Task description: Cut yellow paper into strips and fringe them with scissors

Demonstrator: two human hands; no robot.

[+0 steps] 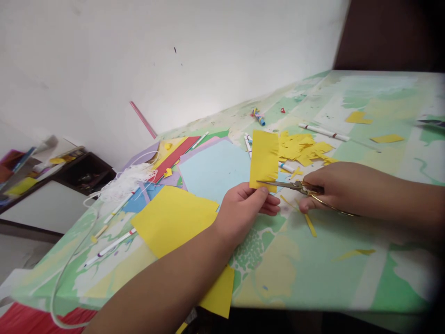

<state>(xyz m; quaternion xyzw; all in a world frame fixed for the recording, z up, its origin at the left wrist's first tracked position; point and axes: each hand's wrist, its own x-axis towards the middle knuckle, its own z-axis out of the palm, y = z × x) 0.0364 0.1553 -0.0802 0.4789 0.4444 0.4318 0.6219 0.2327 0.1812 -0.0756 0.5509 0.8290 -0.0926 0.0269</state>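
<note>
My left hand (245,204) pinches the lower end of an upright yellow paper strip (264,155), whose right edge is cut into a fringe. In my right hand (325,188) are scissors (295,185) with gold-coloured handles, their blades lying across the strip near its bottom, just above my left fingertips. Behind the scissors lies a pile of fringed yellow paper (301,147). Thin yellow scraps (310,225) rest on the cloth below the scissors. A large yellow sheet (175,220) lies to the left of my left hand.
The patterned green tablecloth (271,273) holds light blue sheets (215,169), a red strip (177,157), a tangle of white string (128,183), several markers (323,131) and yellow offcuts (359,118). A white wall stands behind; a dark shelf (86,171) is at the left.
</note>
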